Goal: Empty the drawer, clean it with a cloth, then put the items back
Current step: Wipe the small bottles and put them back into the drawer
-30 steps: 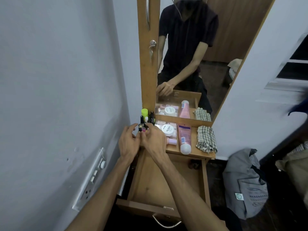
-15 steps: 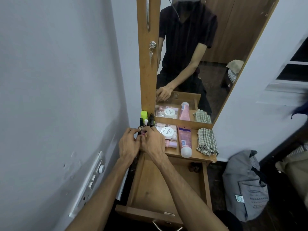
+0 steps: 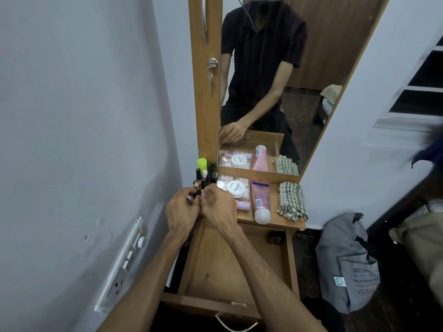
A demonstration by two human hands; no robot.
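Observation:
The wooden drawer (image 3: pixel 239 264) stands pulled out below the shelf, its bottom bare. My left hand (image 3: pixel 181 213) and right hand (image 3: pixel 219 207) meet at the shelf's left end, fingers closed around small nail polish bottles (image 3: pixel 198 188). Further small dark bottles and a yellow-green capped one (image 3: pixel 202 164) stand behind them. A white round jar (image 3: pixel 236 188), a pink tube (image 3: pixel 260 200) and a checked cloth (image 3: pixel 291 200) lie on the shelf (image 3: pixel 273 222) to the right.
A mirror (image 3: pixel 275 92) rises behind the shelf and reflects me and the items. A wall with a switch panel (image 3: pixel 127 264) is close on the left. A grey bag (image 3: pixel 347 264) sits on the dark floor at the right.
Both hands stay together at the small bottles on the shelf's left end, fingers shifting slightly. The view has tilted a little; nothing else has moved.

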